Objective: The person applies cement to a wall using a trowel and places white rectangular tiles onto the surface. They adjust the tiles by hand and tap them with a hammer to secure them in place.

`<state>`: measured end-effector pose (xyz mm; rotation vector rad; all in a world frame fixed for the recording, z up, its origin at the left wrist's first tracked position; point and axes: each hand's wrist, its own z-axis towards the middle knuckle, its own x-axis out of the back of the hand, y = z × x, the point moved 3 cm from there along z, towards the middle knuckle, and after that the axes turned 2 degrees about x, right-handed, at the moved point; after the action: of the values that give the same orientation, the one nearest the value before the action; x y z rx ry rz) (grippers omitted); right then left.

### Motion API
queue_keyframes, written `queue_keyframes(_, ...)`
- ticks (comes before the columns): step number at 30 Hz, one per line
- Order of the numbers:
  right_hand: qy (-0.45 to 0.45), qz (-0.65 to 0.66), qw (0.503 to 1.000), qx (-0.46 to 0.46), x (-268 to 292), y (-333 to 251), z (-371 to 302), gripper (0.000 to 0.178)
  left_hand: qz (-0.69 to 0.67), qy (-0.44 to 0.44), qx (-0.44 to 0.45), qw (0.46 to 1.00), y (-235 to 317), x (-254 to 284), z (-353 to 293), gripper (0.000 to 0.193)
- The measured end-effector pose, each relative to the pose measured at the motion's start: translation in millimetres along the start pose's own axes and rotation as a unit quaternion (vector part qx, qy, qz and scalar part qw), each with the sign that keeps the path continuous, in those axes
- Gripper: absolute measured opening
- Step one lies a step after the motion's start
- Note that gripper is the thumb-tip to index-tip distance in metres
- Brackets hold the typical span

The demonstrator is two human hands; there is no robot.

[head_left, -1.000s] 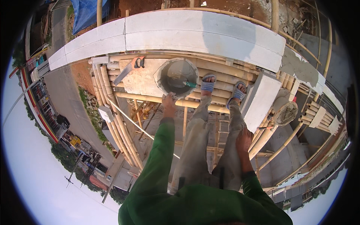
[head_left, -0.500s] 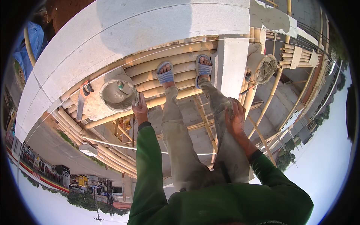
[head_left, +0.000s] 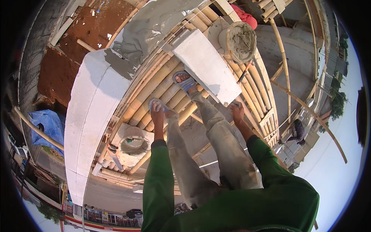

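Note:
My left hand (head_left: 157,115) hangs over the bamboo platform in front of my left foot, its fingers loosely curled and nothing visible in them. Close to the near end of a white lightweight block (head_left: 208,67) is my right hand (head_left: 237,112), fingers bent inward; I cannot tell whether it touches the block. The block lies across the bamboo poles (head_left: 156,94), just right of my sandalled feet. Left of my legs, a bucket (head_left: 134,145) holds grey mortar and a green-handled tool. A handsaw (head_left: 115,157) with a black and orange handle lies beside that bucket.
On the left runs a white block wall (head_left: 92,91), with grey mortar (head_left: 133,46) spread on its top farther along. Another mortar bucket (head_left: 241,42) and an orange-and-black hand tool (head_left: 244,72) are beyond the block. A person in red (head_left: 244,16) is behind that bucket.
My view has swung to the right, bringing the mortared wall and the white block nearer the middle. My left hand has left the mortar bucket's side; my right hand has come off my thigh.

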<state>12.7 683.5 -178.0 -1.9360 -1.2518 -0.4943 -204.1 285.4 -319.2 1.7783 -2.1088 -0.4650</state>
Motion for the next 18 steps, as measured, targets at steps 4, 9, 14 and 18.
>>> queue_keyframes(4,0.028,-0.013,0.976,-0.218,12.7,118.4,99.7,0.055,0.245,-0.031,-0.177,0.953,119.3,-99.0,80.0,0.063)
queue_keyframes(9,0.096,0.241,0.924,-0.28,-17.2,160.8,186.3,0.076,0.399,-0.008,-0.209,0.893,223.9,-215.9,164.9,0.08)
queue_keyframes(14,0.207,0.353,0.874,-0.262,-42.8,166.9,205.5,0.081,0.496,0.033,-0.151,0.855,228.8,-259.5,184.3,0.089)
queue_keyframes(18,0.207,0.397,0.867,-0.221,-47.0,183.4,190.7,0.079,0.524,0.031,-0.151,0.838,233.0,-256.8,166.2,0.094)
